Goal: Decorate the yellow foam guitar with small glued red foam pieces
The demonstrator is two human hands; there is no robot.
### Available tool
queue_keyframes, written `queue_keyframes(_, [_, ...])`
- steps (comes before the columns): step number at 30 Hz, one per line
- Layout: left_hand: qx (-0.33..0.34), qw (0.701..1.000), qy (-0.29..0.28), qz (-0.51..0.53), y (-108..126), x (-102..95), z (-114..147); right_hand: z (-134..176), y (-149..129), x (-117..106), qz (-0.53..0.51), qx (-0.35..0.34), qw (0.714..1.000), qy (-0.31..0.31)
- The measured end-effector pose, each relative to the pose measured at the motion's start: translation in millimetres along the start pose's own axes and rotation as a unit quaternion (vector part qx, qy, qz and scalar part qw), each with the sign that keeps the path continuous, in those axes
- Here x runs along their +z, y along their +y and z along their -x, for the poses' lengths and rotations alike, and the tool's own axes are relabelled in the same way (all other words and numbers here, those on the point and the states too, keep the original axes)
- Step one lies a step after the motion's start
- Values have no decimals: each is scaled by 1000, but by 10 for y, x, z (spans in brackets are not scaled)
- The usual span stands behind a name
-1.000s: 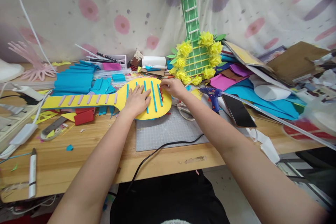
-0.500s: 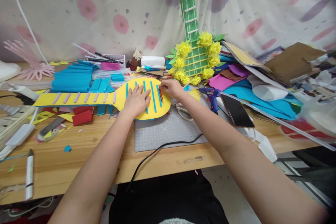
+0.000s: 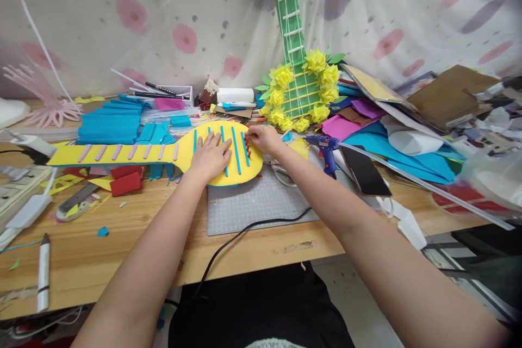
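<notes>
A yellow paper guitar (image 3: 190, 160) lies with its neck to the left, pale purple strips across the neck and blue strips across the round body. My left hand (image 3: 210, 156) rests flat on the body with its fingers spread over the blue strips. At the body's right end, my right hand (image 3: 263, 137) has its fingertips pinched together by a row of small red pieces (image 3: 247, 148). Whatever those fingertips hold is hidden or too small to make out. Under the body lies a grey cutting mat (image 3: 248, 212).
A blue glue gun (image 3: 326, 151) stands right of my right hand, near a black phone (image 3: 365, 171) and scissors (image 3: 282, 174). Behind, a green guitar with yellow flowers (image 3: 299, 95) leans upright. A black cord (image 3: 244, 227) crosses the mat. A white marker (image 3: 43, 272) lies front left.
The whole view has shifted slightly. Both hands keep their places on the yellow guitar, the right one still pinching at the red pieces.
</notes>
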State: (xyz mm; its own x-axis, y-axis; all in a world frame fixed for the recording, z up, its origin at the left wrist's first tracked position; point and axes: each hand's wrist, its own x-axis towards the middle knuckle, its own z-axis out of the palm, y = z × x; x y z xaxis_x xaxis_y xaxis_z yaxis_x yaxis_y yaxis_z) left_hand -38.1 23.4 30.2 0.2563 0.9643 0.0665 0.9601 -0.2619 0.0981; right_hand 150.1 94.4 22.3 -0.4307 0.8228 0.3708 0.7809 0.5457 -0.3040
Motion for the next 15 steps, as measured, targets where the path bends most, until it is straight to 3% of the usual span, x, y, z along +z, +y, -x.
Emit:
queue_keyframes(4, [-1, 1000, -2, 1, 5, -14, 12, -2, 8, -24, -19, -4, 1000, -3])
queue_keyframes(8, [-6, 1000, -5, 11, -10, -34, 37, 50, 16, -74, -109, 0, 994, -1])
queue_keyframes(15, [59, 998, -21, 31, -167, -7, 170, 258, 18, -148, -240, 111, 961, 75])
